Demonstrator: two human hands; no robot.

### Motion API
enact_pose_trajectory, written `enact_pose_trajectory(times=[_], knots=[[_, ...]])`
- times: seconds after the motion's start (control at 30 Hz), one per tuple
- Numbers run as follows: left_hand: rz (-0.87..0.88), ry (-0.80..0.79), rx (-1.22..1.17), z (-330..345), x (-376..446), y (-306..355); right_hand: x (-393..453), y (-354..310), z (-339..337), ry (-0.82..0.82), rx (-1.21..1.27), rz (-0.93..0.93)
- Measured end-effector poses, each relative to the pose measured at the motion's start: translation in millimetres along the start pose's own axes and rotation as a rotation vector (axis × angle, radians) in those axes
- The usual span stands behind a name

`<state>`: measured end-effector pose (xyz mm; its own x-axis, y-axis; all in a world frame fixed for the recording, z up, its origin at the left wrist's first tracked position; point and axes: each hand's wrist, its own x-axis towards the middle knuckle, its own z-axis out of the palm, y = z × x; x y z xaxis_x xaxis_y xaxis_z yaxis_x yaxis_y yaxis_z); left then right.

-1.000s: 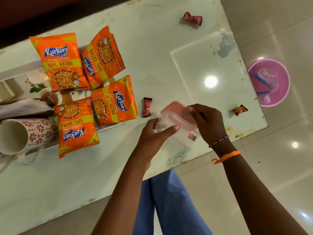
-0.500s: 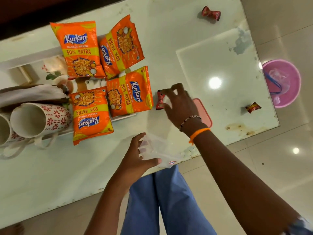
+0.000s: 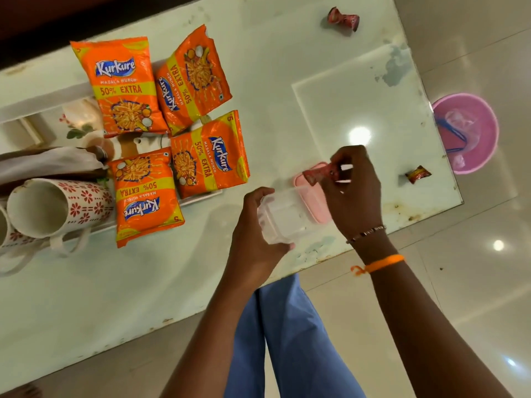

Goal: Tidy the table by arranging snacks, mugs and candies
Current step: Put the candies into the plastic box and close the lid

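My left hand (image 3: 254, 239) grips a small clear plastic container (image 3: 287, 218) just above the near edge of the pale glass table (image 3: 287, 81). My right hand (image 3: 352, 191) pinches a red wrapped candy (image 3: 320, 173) directly over the container's mouth. The pink lid (image 3: 319, 205) lies on the table under both. Another red candy (image 3: 343, 19) lies at the far edge, and a dark red and yellow candy (image 3: 418, 174) lies near the right edge. Several orange Kurkure snack packets (image 3: 123, 87) lie grouped on a white tray (image 3: 201, 196) at left. Patterned mugs (image 3: 57, 206) lie on their sides at far left.
A pink plastic tub (image 3: 471, 133) with plastic scraps stands on the tiled floor right of the table. My blue trouser legs (image 3: 287, 340) show below the table edge. A folded cloth (image 3: 48, 163) lies behind the mugs.
My right hand picked up the red candy that lay beside the packets and carried it over the container. My left hand lifted the container back over the lid.
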<state>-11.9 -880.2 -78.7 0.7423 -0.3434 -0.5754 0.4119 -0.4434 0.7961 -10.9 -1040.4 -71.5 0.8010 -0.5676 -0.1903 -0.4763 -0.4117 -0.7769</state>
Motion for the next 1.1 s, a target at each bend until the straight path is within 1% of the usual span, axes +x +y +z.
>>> enact_pose_trajectory(times=[0.07,0.13,0.2,0.23,0.27,0.33,0.4,0.43,0.47,0.57,0.67,0.77,0.87,0.93,0.97,1.03,1.1], knots=[[0.048,0.042,0.014,9,5,7,-8,1,-15,-0.02,0.021,0.011],[0.093,0.061,0.021,16,10,14,-15,5,-24,-0.085,0.003,0.0],[0.137,0.063,0.028,22,16,21,-18,10,-29,-0.144,-0.044,-0.031],[0.155,0.062,0.034,25,19,24,-17,14,-32,-0.14,-0.083,-0.047],[0.169,0.062,0.039,29,22,26,-15,20,-36,-0.109,-0.116,-0.056],[0.186,0.063,0.04,33,27,28,-8,31,-46,0.018,-0.128,-0.026],[0.203,0.057,0.05,39,32,30,4,48,-57,0.164,-0.152,0.048],[0.214,0.054,0.061,42,35,30,11,58,-63,0.206,-0.195,0.094],[0.224,0.05,0.075,44,37,31,18,70,-67,0.209,-0.243,0.148],[0.246,0.036,0.111,52,44,34,38,101,-73,0.084,-0.379,0.314],[0.255,0.031,0.132,59,50,36,48,117,-72,0.011,-0.43,0.371],[0.245,0.035,0.147,65,56,40,55,111,-71,-0.007,-0.398,0.293],[0.243,0.032,0.163,67,64,42,57,89,-74,0.059,-0.233,0.172],[0.236,0.043,0.173,66,69,45,55,68,-74,0.064,-0.153,0.056],[0.233,0.047,0.181,65,72,46,54,58,-73,0.032,-0.156,-0.01],[0.229,0.05,0.201,64,76,49,52,40,-67,-0.098,-0.207,-0.099],[0.226,0.054,0.203,60,81,53,54,27,-56,-0.287,-0.232,-0.091]])
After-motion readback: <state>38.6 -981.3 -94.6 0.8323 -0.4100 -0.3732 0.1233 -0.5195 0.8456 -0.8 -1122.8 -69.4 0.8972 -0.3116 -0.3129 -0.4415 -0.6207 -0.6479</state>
